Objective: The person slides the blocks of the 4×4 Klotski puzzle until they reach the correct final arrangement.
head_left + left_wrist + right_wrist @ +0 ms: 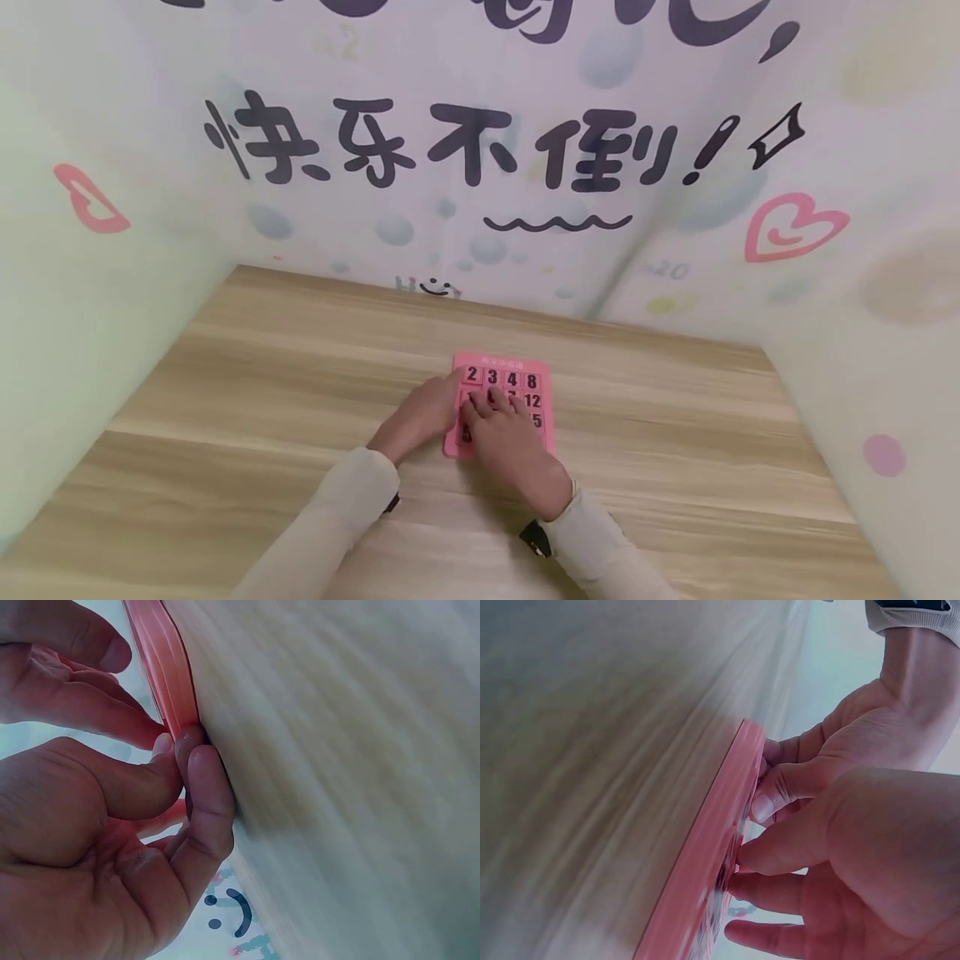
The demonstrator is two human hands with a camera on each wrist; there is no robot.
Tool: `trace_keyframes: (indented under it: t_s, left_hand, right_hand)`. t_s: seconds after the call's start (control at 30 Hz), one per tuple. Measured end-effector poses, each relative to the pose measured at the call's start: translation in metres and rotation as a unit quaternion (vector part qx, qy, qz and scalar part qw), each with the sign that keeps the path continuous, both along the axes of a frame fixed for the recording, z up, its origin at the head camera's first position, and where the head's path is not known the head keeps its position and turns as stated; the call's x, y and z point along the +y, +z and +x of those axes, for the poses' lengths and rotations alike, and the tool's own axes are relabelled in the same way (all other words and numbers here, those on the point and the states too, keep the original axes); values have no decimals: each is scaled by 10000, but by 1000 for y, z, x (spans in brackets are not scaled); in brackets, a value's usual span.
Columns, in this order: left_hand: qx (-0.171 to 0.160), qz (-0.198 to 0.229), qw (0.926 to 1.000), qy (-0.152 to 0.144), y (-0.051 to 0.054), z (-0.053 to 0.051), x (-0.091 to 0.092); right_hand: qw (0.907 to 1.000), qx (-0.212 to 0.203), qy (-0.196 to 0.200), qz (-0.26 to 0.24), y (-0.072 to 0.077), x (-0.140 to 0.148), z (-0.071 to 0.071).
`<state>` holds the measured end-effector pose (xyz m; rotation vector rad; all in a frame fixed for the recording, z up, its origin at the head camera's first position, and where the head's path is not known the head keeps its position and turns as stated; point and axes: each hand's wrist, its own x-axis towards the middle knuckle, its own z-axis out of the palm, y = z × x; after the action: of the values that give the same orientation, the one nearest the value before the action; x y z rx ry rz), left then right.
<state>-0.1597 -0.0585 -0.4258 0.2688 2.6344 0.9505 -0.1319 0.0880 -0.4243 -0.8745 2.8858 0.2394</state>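
A pink number slide puzzle [501, 362] lies flat on the wooden table, its black-numbered tiles facing up. My left hand [431, 407] is at its left side. In the left wrist view, the thumb and curled fingers of that left hand [127, 832] pinch the edge of the puzzle [171, 671]. Over the lower tiles lies my right hand [506, 437], hiding several numbers. From the right wrist view, extended fingertips of this right hand [877, 862] touch the tile face of the puzzle [712, 832].
The wood-grain table [675, 433] surrounds the puzzle. A white printed wall [450, 242] with dark lettering rises behind it, and side walls bearing pink hearts [795, 227] stand left and right. Light sleeves [322, 517] cover both forearms.
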Motion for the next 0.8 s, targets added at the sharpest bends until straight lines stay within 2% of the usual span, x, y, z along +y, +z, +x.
trace_keyframes:
  t_s: [0.3, 0.53, 0.7, 0.8]
  left_hand:
    - [-70, -33, 10000, -17, 1, -4, 2]
    - [-59, -98, 9999, 3, 1, -4, 1]
    - [-138, -23, 9999, -47, 0, -4, 2]
    - [-167, 19, 9999, -33, 1, -3, 2]
  right_hand:
    - [9999, -143, -52, -24, 0, 1, -10]
    - [9997, -69, 201, -124, 0, 8, -15]
    - [9988, 110, 339, -332, 0, 16, -13]
    - [9983, 216, 384, -369, 2, 19, -7]
